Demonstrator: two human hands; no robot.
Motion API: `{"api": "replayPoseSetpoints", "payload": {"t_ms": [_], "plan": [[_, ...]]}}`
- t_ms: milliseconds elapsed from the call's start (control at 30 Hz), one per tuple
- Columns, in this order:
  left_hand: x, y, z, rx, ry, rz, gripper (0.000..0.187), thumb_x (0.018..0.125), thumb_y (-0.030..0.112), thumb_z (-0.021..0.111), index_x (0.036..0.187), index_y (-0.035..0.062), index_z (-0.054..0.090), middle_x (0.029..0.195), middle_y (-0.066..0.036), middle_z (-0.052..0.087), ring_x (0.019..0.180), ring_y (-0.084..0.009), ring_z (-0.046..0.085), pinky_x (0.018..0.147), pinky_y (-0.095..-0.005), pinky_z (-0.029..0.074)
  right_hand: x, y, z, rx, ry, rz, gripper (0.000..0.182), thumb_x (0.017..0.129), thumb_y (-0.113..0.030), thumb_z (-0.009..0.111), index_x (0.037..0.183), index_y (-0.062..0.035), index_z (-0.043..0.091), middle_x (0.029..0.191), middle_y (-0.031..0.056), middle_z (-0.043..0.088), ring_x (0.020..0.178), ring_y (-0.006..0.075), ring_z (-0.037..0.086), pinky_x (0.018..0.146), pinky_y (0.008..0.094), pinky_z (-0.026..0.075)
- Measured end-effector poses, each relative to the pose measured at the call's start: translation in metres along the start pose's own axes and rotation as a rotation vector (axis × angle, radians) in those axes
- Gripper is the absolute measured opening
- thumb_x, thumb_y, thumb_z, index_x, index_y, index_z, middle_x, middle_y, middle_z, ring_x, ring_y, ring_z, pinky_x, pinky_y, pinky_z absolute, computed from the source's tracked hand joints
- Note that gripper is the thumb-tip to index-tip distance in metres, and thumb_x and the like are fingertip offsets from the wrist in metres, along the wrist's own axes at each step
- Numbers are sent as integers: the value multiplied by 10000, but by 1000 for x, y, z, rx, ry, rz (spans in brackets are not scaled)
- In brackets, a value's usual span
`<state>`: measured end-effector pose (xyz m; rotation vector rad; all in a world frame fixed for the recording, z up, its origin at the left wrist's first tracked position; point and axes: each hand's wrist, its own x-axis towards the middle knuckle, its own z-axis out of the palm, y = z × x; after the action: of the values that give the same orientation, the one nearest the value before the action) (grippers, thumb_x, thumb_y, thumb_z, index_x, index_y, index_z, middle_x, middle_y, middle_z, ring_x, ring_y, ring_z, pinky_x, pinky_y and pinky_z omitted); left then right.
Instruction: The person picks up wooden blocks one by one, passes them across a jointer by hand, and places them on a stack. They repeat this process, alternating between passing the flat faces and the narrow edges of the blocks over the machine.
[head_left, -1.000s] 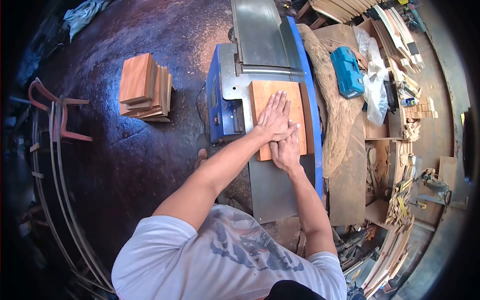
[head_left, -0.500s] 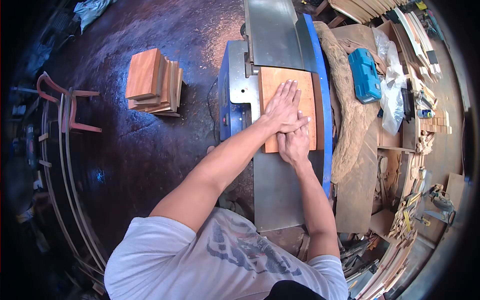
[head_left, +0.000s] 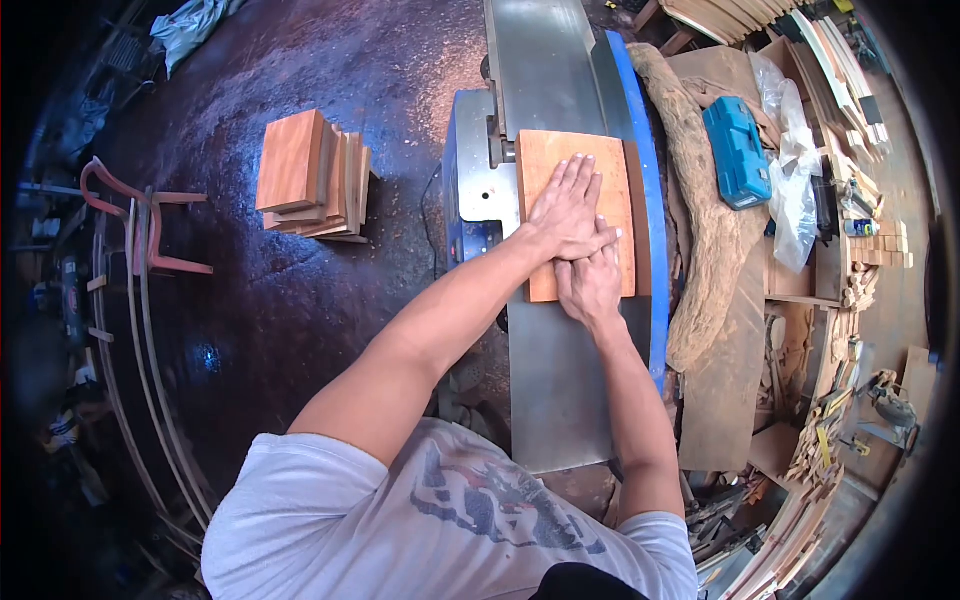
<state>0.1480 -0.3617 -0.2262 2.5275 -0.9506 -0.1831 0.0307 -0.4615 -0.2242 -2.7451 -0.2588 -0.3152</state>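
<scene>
A flat reddish-brown wooden board lies on the metal bed of a jointer, alongside its blue-edged fence. My left hand presses flat on the board's upper face, fingers stretched toward the far end. Lower on the same board rests my right hand, its fingers laid out and partly covered by my left hand. The hands overlap near my left thumb. The cutter under the board is hidden. A silver plate of the machine sits left of the board.
On the left, a stack of wooden boards stands above the dark floor. A reddish chair frame is farther left. Right of the jointer are a rough log, a blue tool case, a plastic bag and shelves with wood offcuts.
The board has slid slightly forward along the jointer, away from me, with both hands still flat on it. The whole view has shifted a little.
</scene>
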Motion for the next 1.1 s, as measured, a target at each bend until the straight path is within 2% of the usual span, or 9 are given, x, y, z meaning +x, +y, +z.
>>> {"api": "replayPoseSetpoints", "payload": {"t_ms": [67,167,667,767,800,1100], "plan": [[5,-3,-3,18,-12,-1,1037,978,694,445,1588,-128,277,1696,-320,169,1608,-421,101,1318,-516,56,4,4,2,1,-3,-27,474,912,-192,670,1309,68,662,1393,307,579,1417,534,434,1199,653,317],[13,-8,-6,39,-32,-8,1045,978,702,440,1593,-124,266,1700,-313,166,1609,-419,98,1318,-516,56,14,8,6,6,-11,-5,445,927,-211,675,1296,38,684,1402,314,594,1424,533,431,1217,609,307],[62,-37,-26,43,-82,-76,1053,967,709,465,1623,-81,235,1724,-272,135,1621,-393,60,1321,-495,64,70,21,18,-59,-20,10,397,944,-248,620,1222,6,745,1426,317,577,1434,518,410,1235,596,282],[75,-46,-33,53,-88,-87,1052,965,709,471,1628,-72,231,1729,-264,130,1622,-387,61,1321,-492,72,87,23,19,-64,-112,45,534,970,-305,571,1346,66,650,1459,362,513,1487,508,341,1266,614,207],[79,-47,-34,57,-92,-94,1052,964,708,473,1629,-71,230,1729,-263,129,1622,-385,61,1321,-491,74,90,27,27,-124,-53,13,474,984,-324,542,1285,-2,717,1465,314,544,1471,498,361,1250,594,228],[111,-72,-44,48,-96,-94,1056,967,737,456,1632,-55,240,1729,-267,123,1622,-388,65,1321,-491,73,130,32,32,-147,-78,31,574,1011,-417,521,1415,-21,621,1525,302,482,1475,494,327,1204,612,238]]}}
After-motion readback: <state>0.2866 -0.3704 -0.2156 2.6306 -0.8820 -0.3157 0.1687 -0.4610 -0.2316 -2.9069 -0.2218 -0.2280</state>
